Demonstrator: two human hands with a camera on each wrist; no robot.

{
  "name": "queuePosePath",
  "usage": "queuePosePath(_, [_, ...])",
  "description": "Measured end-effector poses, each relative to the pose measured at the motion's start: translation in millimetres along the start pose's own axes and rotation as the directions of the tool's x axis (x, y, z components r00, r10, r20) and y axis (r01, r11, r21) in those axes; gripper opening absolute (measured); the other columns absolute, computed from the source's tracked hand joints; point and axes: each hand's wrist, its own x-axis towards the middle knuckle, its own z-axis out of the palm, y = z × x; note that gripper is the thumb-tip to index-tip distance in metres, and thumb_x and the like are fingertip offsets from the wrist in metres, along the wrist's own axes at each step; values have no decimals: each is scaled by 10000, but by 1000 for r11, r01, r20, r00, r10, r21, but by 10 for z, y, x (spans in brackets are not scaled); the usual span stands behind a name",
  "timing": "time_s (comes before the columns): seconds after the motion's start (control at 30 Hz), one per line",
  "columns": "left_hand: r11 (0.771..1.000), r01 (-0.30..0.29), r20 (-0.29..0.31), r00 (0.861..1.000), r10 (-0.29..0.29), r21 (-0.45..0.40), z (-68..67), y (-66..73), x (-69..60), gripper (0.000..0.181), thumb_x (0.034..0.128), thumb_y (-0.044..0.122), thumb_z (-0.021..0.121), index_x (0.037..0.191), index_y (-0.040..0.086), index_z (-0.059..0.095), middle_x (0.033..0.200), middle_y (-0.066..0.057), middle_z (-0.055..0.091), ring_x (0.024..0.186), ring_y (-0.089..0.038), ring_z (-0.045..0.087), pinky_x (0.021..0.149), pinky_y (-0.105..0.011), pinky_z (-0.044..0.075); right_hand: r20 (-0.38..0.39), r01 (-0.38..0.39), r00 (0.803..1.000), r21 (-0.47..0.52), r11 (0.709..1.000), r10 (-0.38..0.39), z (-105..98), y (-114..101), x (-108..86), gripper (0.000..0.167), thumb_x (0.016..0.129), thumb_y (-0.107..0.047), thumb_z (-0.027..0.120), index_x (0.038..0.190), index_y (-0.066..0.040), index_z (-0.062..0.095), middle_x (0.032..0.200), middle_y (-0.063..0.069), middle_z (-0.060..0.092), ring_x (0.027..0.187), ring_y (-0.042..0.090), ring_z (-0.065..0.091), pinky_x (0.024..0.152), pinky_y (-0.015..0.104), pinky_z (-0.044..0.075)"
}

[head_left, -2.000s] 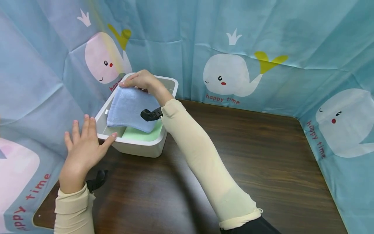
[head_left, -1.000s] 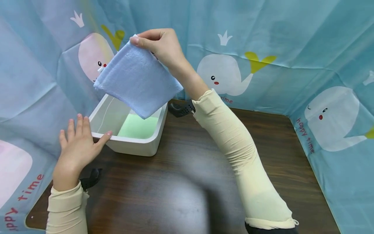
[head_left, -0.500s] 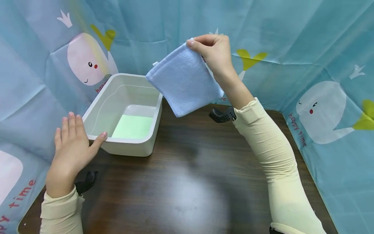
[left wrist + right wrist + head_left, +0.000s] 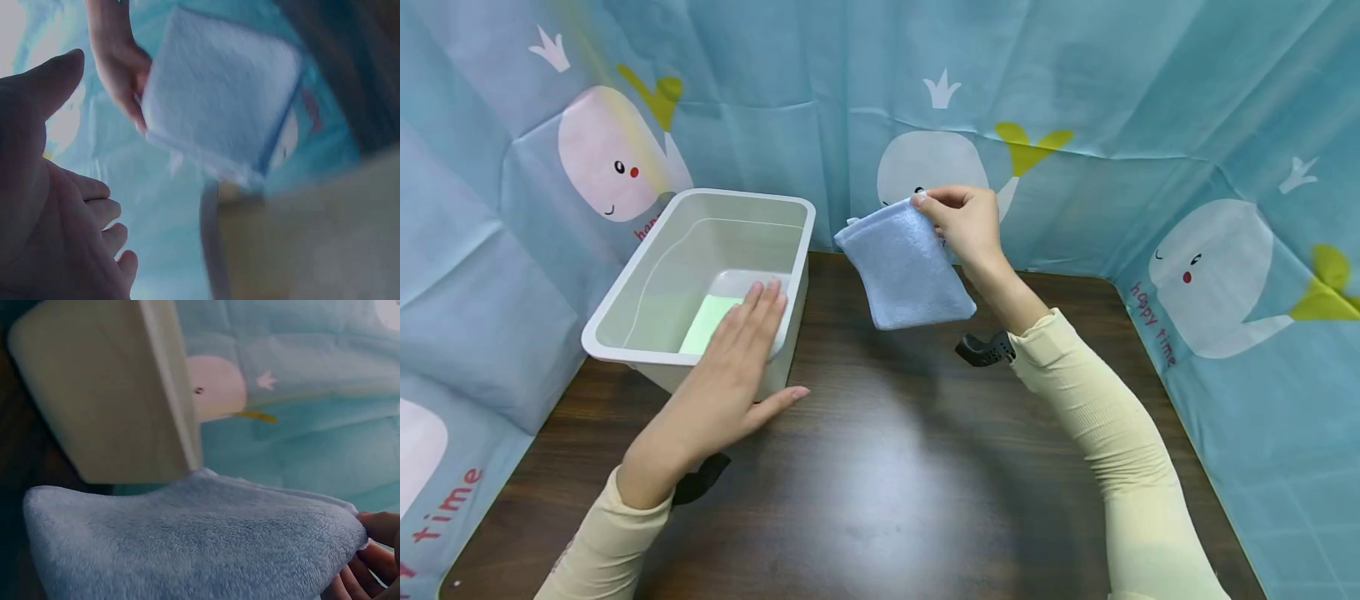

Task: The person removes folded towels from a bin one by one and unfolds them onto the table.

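Observation:
A light blue towel [image 4: 904,268], folded into a square with a small white tag, hangs above the table to the right of the white bin. My right hand [image 4: 966,225] pinches its upper right corner between thumb and fingers. My left hand [image 4: 722,375] is stretched out in front of the bin [image 4: 625,354], fingers straight, thumb spread, hiding part of its near right rim. Whether it touches that rim I cannot tell. A pale green piece [image 4: 706,323] lies flat on the bin's floor. In the left wrist view the towel [image 4: 222,87] is blurred, and the left palm [image 4: 56,231] holds nothing.
The bin stands at the back left of a dark wooden table [image 4: 880,467]. Blue curtains [image 4: 820,150] with whale prints enclose the back and both sides. A black strap piece [image 4: 985,350] sticks out at the right wrist, another [image 4: 700,479] at the left.
My right hand has lifted the blue towel out of the bin, carried it right, then lowered it toward the table. My left hand has left the bin's front left corner and moved right.

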Motion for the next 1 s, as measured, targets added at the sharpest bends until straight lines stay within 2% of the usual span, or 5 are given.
queuePosePath(0.23, [993, -118, 135, 984, 119, -20, 270, 250, 116, 1026, 895, 532, 654, 1600, 77, 65, 1697, -57, -6, 1576, -282, 31, 1288, -382, 22, 48, -70, 997, 156, 985, 64, 151, 250, -273, 250, 862, -211, 772, 1003, -5, 755, 837, -32, 701, 703, 86, 642, 645, 232, 574])
queuePosePath(0.4, [989, -145, 208, 967, 149, -32, 431, 347, 110, 1030, 896, 563, 638, 1603, 94, 53, 1697, -54, 4, 1579, -251, 27, 1277, -436, 118, 114, -149, 986, 224, 963, 126, 257, 421, -421, 244, 910, -170, 717, 1052, 29, 725, 879, 17, 704, 716, 112, 687, 683, 267, 601])
queuePosePath(0.57, [986, -159, 256, 953, 164, -39, 608, 337, 144, 999, 915, 572, 607, 1602, 92, 63, 1697, -59, 30, 1580, -232, 19, 1260, -458, 179, 135, -224, 968, 102, 969, 210, 350, 768, -398, 233, 939, -159, 679, 1074, 27, 716, 861, 14, 676, 697, 80, 663, 700, 282, 601])
queuePosePath(0.8, [981, -165, 306, 933, 189, -103, 845, 303, 148, 959, 922, 538, 619, 1592, 58, 130, 1686, -96, 111, 1571, -273, 101, 1251, -470, 214, 80, -277, 956, -52, 959, 281, 342, 1309, -232, 222, 943, -193, 675, 1064, -15, 727, 926, 94, 703, 692, 99, 637, 829, 478, 598])
queuePosePath(1.0, [986, -123, 385, 909, 159, -117, 978, 281, 135, 953, 922, 545, 612, 1589, 52, 143, 1683, -109, 120, 1568, -285, 115, 1251, -479, 213, 41, -260, 960, -240, 935, 278, 235, 1741, -81, 226, 947, -264, 670, 1058, -77, 732, 943, 107, 716, 682, 160, 625, 746, 461, 599])
